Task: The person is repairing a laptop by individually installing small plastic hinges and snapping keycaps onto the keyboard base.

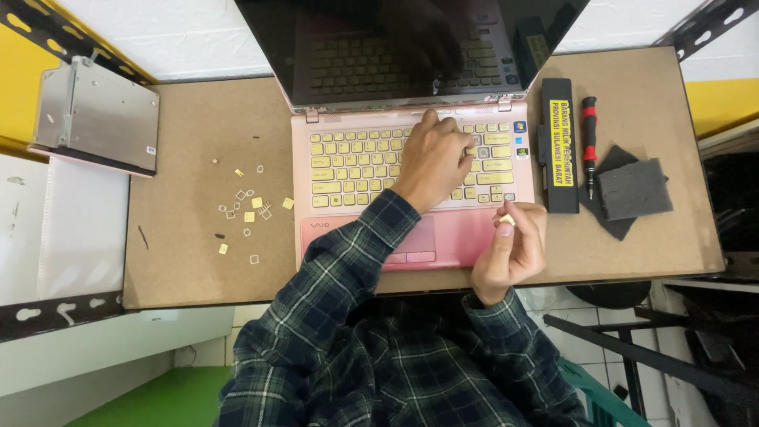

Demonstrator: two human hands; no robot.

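Plaid-sleeved right hand (512,249) pinches a small yellow keycap (507,220) between closed fingers over the pink laptop (411,170); farther in, left hand (433,158) presses curled fingers onto the keyboard's right side on the table (198,119).

Electronics repair workshop. Evidence: opened pink laptop (411,170) on fibreboard desk (198,261), detached keycaps (247,207), removed battery (559,145), precision screwdriver (589,142), extracted optical drive (99,119), slotted-angle steel racking (71,39).
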